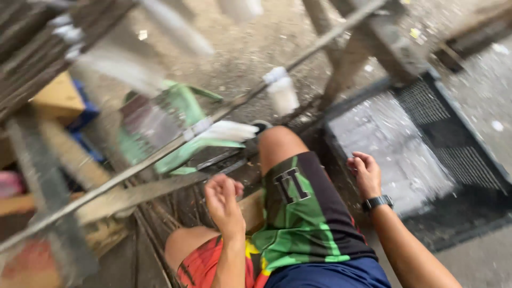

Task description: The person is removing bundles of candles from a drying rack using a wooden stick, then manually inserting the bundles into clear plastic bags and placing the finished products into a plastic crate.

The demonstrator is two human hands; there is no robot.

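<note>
I am seated, and my knees and patterned green, black and red shorts [301, 213] fill the lower middle of the head view. My left hand [224, 201] hovers over my left thigh with the fingers curled in and nothing visible in them. My right hand [365, 173], with a black watch [376, 202] on the wrist, hangs beside my right knee, fingers loosely curled and empty. It is nearest the black mesh crate [458, 160] holding pale flat pieces. The whole view is blurred by motion.
A long thin wooden rod [176, 146] crosses diagonally in front of my knees, with white wrapped pieces [281, 92] fixed to it. A green plastic stool [176, 122] stands behind it. Wooden frame legs [357, 53], planks and dusty ground lie around.
</note>
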